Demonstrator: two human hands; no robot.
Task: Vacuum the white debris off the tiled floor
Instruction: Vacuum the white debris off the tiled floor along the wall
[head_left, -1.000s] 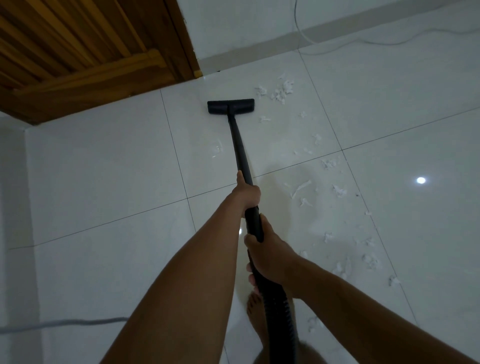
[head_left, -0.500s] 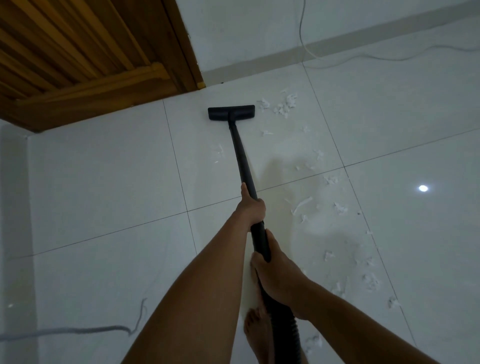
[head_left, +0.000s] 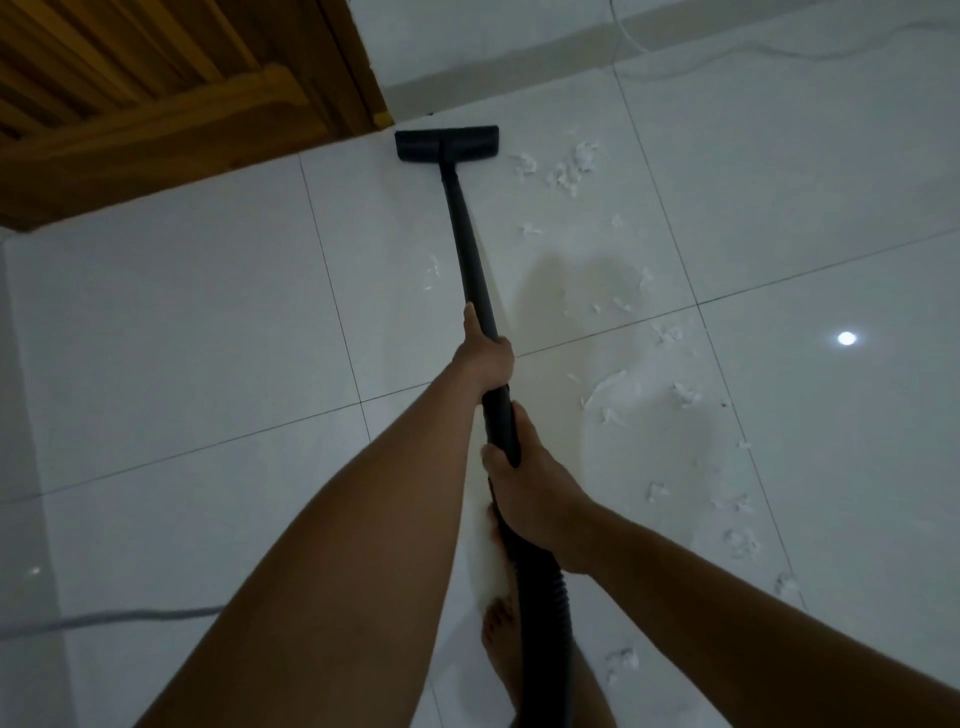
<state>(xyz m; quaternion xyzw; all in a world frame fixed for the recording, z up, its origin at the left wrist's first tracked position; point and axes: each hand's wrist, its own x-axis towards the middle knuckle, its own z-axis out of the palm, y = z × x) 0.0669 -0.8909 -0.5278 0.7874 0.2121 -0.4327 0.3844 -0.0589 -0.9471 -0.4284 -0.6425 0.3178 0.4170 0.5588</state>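
A black vacuum wand runs away from me to a flat black floor head, which rests on the white tiled floor near the wall. My left hand is shut around the wand's middle. My right hand grips it lower, where the ribbed hose begins. White debris lies in a cluster just right of the head. More white scraps trail down the right side of the wand towards me.
A slatted wooden door and its frame stand at the upper left, close to the floor head. A white wall with a grey skirting runs along the back. A thin cable lies at the far right, another cord at the lower left. My bare foot is beside the hose.
The floor head has slid forward, away from me, and now sits close to the wall and the door frame. Both hands kept their grip on the wand.
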